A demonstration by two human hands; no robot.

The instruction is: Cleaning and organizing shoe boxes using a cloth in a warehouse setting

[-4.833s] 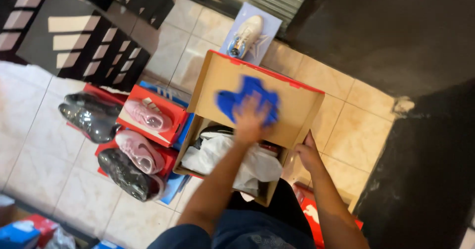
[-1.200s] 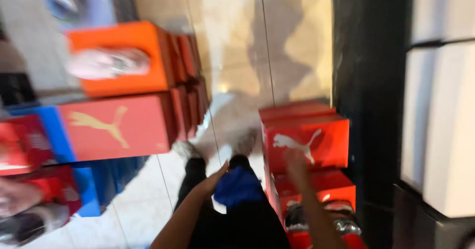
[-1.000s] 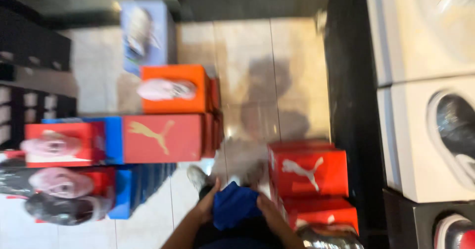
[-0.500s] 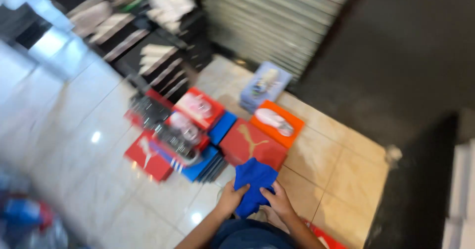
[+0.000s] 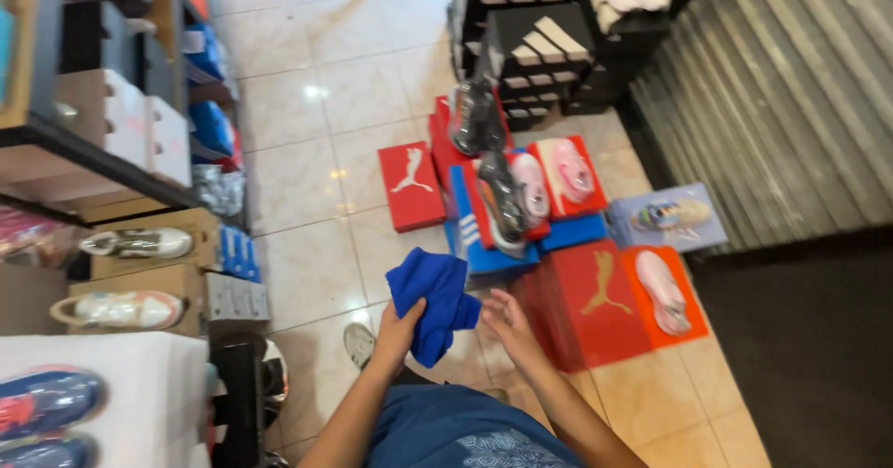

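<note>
A blue cloth (image 5: 434, 300) is held up in front of the body, above the tiled floor (image 5: 307, 245). The left hand (image 5: 398, 328) is closed on the cloth's lower left part, fingers wrapped round the fabric; most of the cloth sits above and to the right of that grip and hangs folded. The right hand (image 5: 507, 321) is seen just beside the cloth's right edge, fingers spread and loose, touching or nearly touching the fabric; which one cannot be told. No closed grip is seen on that side.

Below and beyond the cloth, a red shoebox (image 5: 588, 302) stands on the floor near the right hand, with an orange box (image 5: 662, 293) carrying a pink shoe (image 5: 666, 291) against it. Further off, more red and blue boxes with shoes on top are clustered, and a flat red lid (image 5: 410, 185) lies to their left. A pale blue box (image 5: 668, 217) with a light shoe sits to the right. Shelves (image 5: 102, 161) with boxed shoes are seen at left.
</note>
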